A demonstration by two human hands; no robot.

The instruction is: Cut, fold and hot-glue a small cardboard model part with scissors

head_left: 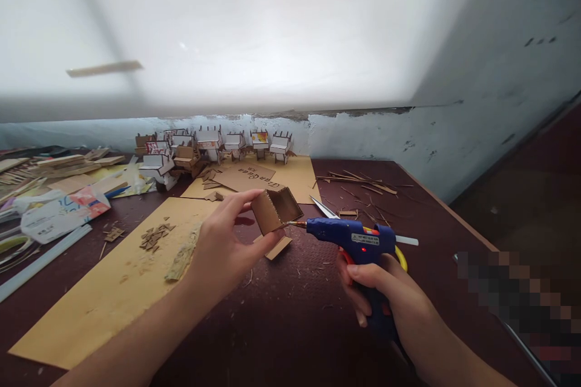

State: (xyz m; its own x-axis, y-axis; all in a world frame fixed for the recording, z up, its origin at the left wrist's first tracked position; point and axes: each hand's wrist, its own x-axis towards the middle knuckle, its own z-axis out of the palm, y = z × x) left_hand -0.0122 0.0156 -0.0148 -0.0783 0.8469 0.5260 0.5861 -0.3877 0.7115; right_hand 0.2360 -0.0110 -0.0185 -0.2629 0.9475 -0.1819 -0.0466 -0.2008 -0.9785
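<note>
Between its thumb and fingers, my left hand grips a small open cardboard box, tilted above the table. My right hand is wrapped round the handle of a blue hot glue gun; a red light glows on its side and a white glue stick sticks out of the back. The gun's nozzle is at the box's lower edge, near my left thumb. Below the box lies a flat cardboard piece. Scissors with yellow handles lie partly hidden behind the gun.
Several small cardboard models stand along the wall. A lettered cardboard sheet lies before them. Small cardboard scraps rest on a tan sheet at left. Thin strips lie at right, wood pieces at far left.
</note>
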